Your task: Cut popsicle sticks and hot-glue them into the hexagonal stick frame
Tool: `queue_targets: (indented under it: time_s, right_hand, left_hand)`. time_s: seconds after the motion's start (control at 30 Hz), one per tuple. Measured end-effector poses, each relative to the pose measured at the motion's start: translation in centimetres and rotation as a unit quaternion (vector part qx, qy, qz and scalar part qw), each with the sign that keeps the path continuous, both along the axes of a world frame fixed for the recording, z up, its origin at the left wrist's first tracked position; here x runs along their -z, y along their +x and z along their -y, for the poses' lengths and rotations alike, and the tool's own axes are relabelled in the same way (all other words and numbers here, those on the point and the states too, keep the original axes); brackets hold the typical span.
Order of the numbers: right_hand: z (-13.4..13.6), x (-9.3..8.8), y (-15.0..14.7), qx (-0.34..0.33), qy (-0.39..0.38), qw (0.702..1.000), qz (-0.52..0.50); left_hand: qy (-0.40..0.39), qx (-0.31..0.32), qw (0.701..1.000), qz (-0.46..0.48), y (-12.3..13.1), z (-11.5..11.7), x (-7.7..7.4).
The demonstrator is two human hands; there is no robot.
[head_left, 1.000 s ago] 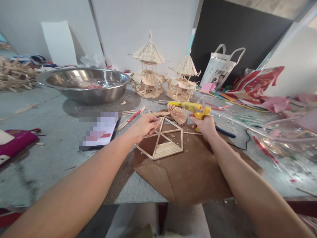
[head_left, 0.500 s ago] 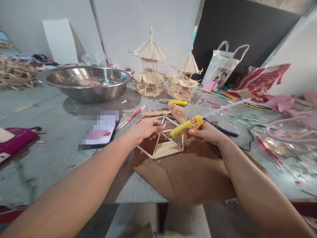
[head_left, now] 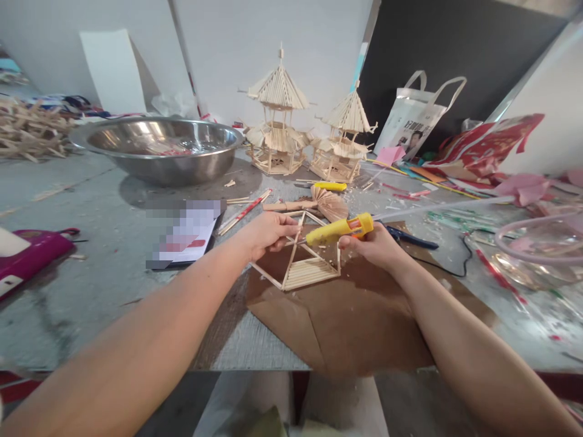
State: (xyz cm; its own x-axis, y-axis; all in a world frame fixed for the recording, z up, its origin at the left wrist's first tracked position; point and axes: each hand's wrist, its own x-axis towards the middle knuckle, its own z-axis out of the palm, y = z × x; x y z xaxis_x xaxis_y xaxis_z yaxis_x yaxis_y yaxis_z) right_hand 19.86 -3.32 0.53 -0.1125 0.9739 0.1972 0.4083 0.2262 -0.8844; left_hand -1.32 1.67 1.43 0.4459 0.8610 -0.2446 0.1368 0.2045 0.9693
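A hexagonal frame of thin wooden sticks (head_left: 304, 267) lies on a sheet of brown paper (head_left: 350, 321) in the middle of the table. My left hand (head_left: 268, 233) pinches a stick at the frame's upper left side. My right hand (head_left: 373, 246) grips a yellow glue gun (head_left: 339, 229), a clear glue stick trailing from its back. The gun's nozzle points left at the frame, close to my left fingertips.
Two finished stick pagodas (head_left: 279, 121) (head_left: 347, 136) stand at the back. A big steel bowl (head_left: 159, 149) sits back left, a dark pad with papers (head_left: 184, 233) beside my left arm, a magenta case (head_left: 27, 258) at far left. Bags, pink paper and a glass bowl (head_left: 540, 249) crowd the right.
My right hand lifted the glue gun from upright by the fan-shaped piece and swung its nozzle left to the frame. My left hand stayed on the frame.
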Motion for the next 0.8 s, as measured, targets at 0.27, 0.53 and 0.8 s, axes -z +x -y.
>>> queue_targets:
  time_s: [0.27,0.53,0.8]
  right_hand:
    - [-0.23,0.43,0.12,0.051,0.093,0.992,-0.063]
    - [-0.26,0.77,0.09,0.049,0.149,0.988,-0.002]
    - [-0.31,0.89,0.19,0.029,0.161,0.986,-0.001]
  left_hand:
    - [-0.025,-0.03,0.991,0.127,-0.38,-0.64,0.08]
    - [-0.02,-0.049,0.99,0.128,0.08,-0.15,-0.24]
    - [-0.01,-0.054,0.99,0.129,0.16,-0.03,-0.26]
